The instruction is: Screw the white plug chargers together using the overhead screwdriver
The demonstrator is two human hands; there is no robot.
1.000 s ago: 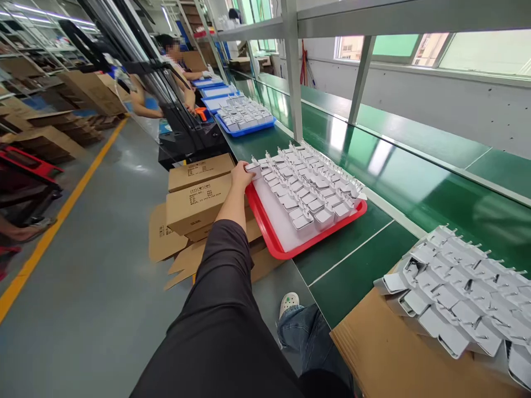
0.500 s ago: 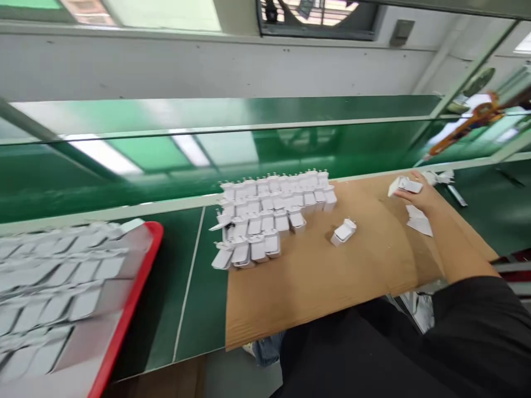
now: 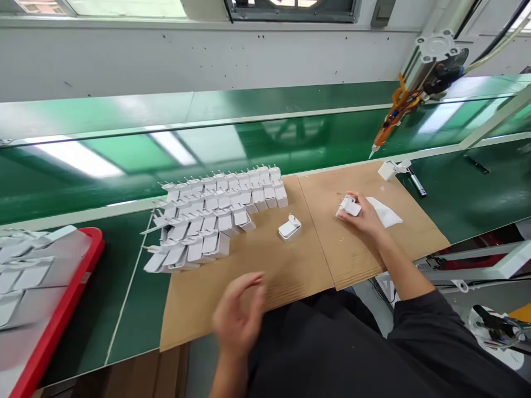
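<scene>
My right hand (image 3: pixel 365 216) is closed round a small white plug-like piece (image 3: pixel 349 206) over the right part of the brown cardboard (image 3: pixel 257 287). Above the cardboard's front edge, my left hand (image 3: pixel 240 315) has its fingers apart with nothing between them. A single white piece (image 3: pixel 289 227) lies on the cardboard between the hands. Several rows of white pieces (image 3: pixel 215 204) stand to the left, lids tilted and prongs up. A flat white sheet (image 3: pixel 384 212) lies just right of my right hand.
A red-rimmed tray (image 3: pixel 78 282) of white pieces is at the left. An orange dispenser with a pointed nozzle (image 3: pixel 388 126) hangs over the back right. Beyond my right hand are another white piece (image 3: pixel 387 170) and a marker-like tube (image 3: pixel 416 181).
The view has turned right. My left hand has come into view, open. My right hand, still holding a white piece, has moved left off the spot beside the far white piece.
</scene>
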